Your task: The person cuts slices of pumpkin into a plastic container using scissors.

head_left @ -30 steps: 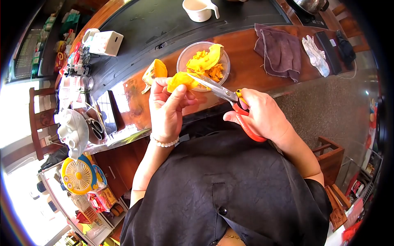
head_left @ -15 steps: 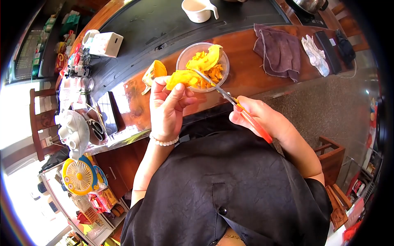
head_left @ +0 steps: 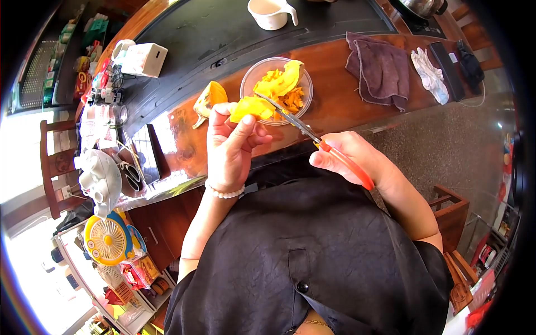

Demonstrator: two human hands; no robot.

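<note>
Between the thumb and fingers of my left hand is a yellow-orange pumpkin piece, held at the near edge of a clear plastic bowl. My right hand grips red-handled scissors. Their blades point up and left, against the right side of the piece or just over it; exact contact is hard to make out. Inside the bowl lie small orange bits and a larger pumpkin slice. A pumpkin wedge with its stem rests on the wood left of the bowl.
A white measuring cup stands on the dark tray. To the right lie a brown cloth, white gloves and a black box. A white box and a tablet are at the left.
The left hand and pumpkin piece have shifted slightly right. The scissors have turned a little in my right hand, their red handle now showing more broadly.
</note>
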